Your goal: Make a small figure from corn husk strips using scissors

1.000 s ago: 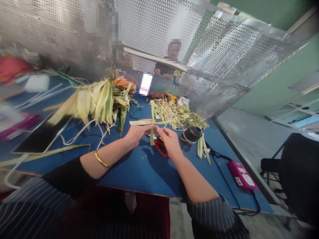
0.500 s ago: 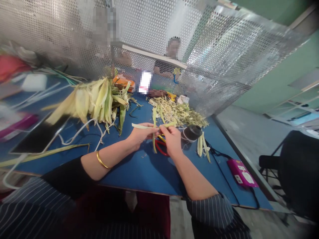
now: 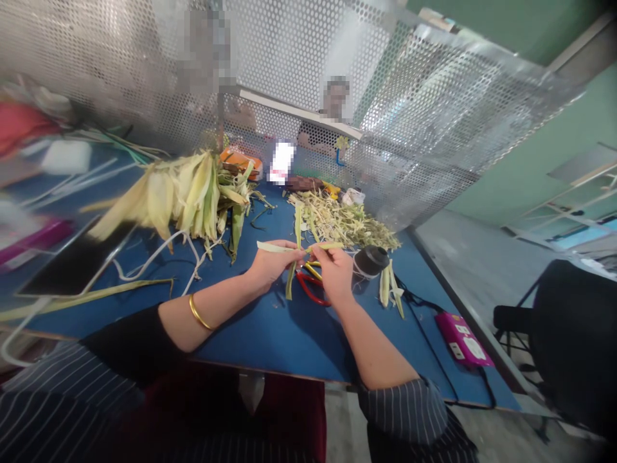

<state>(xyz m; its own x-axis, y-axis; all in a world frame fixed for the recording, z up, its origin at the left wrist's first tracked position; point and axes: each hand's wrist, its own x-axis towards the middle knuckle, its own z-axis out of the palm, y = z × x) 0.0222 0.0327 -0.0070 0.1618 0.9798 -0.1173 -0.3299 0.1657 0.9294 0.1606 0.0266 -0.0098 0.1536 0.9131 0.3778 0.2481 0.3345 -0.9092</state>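
Above the blue table, my left hand (image 3: 274,263) pinches pale green husk strips (image 3: 270,247) that cross each other. My right hand (image 3: 335,267) is closed on the same crossed strips, its fingertips almost meeting those of the left. One strip points left, one points right, and one runs up and down between the hands. Just under my hands lie scissors with red and yellow handles (image 3: 311,292), partly covered. A black spool of thread (image 3: 371,260) stands right of my right hand. The exact crossing point is partly hidden by my fingers.
Corn husks (image 3: 193,196) are heaped at the left back, shredded strips (image 3: 344,218) behind my hands. A tablet (image 3: 72,257) with white cables lies left, a magenta packet (image 3: 463,339) right. A perforated screen (image 3: 289,58) closes the back, with a person behind it. A dark chair (image 3: 573,334) stands right.
The lower end of the upright strip has swung left. More of the red scissor handle shows beneath my hands. Both hands keep their pinch on the strips, and the view has shifted slightly.
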